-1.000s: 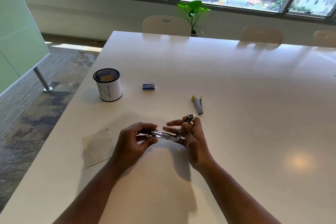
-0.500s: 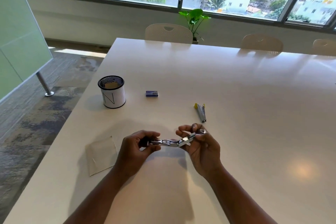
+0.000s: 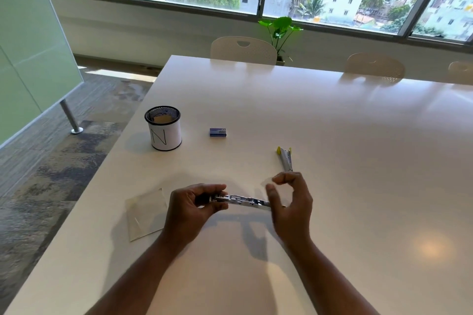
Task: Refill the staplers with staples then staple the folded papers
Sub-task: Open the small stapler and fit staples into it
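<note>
My left hand (image 3: pixel 190 208) grips the near end of a silver stapler (image 3: pixel 243 201), which lies flat and stretched out above the white table (image 3: pixel 332 148). My right hand (image 3: pixel 291 199) is at the stapler's other end, thumb against it and fingers curled apart above it. A second stapler (image 3: pixel 285 158), grey with yellow ends, lies on the table just beyond my right hand. A small blue staple box (image 3: pixel 218 132) sits farther back. A folded paper (image 3: pixel 146 213) lies flat to the left of my left hand.
A black mesh cup (image 3: pixel 163 128) with a white label marked N stands at the back left and holds paper. The table's left edge runs close to the folded paper. Chairs and a potted plant (image 3: pixel 280 33) line the far side.
The stapler's raised top arm has come down, so the stapler now lies straight. My right hand's fingers have lifted off it and spread. The view has tilted up slightly.
</note>
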Available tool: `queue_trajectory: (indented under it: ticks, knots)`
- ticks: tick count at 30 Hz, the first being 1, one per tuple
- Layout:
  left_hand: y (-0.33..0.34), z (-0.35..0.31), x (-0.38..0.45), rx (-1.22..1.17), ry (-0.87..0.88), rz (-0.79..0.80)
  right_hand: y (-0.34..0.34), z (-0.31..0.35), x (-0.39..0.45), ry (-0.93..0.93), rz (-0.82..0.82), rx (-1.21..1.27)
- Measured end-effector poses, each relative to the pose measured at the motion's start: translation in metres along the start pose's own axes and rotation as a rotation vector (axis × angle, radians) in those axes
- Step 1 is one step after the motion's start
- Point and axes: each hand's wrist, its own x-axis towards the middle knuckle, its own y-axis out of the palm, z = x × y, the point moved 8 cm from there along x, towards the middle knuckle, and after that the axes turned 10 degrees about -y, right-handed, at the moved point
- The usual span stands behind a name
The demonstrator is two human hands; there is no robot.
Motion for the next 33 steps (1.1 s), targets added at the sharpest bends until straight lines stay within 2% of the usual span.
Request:
queue_trajectory:
  ticks: [1,3,5,8,15,25,33]
  knots:
    - [0.0,0.0,0.0,0.005,-0.005,0.001,0.008,0.012,-0.002,-0.129,0.086,-0.088]
    - [0.002,-0.002,-0.002,0.016,-0.004,0.014,0.031,0.027,-0.013,-0.261,0.309,-0.184]
    - [0.005,-0.006,-0.004,0.034,0.006,0.04,0.054,0.035,-0.026,-0.311,0.532,-0.293]
    - [0.007,-0.01,-0.007,0.071,0.012,0.055,0.069,0.04,-0.035,-0.359,0.692,-0.4]
    - [0.011,-0.011,-0.007,0.096,0.017,0.071,0.07,0.04,-0.033,-0.333,0.733,-0.443]
    - [0.009,-0.003,-0.002,0.074,0.013,0.078,0.062,0.031,-0.026,-0.254,0.647,-0.469]
    - [0.012,-0.003,-0.004,0.118,0.021,0.113,0.058,0.018,-0.016,-0.249,0.701,-0.524]
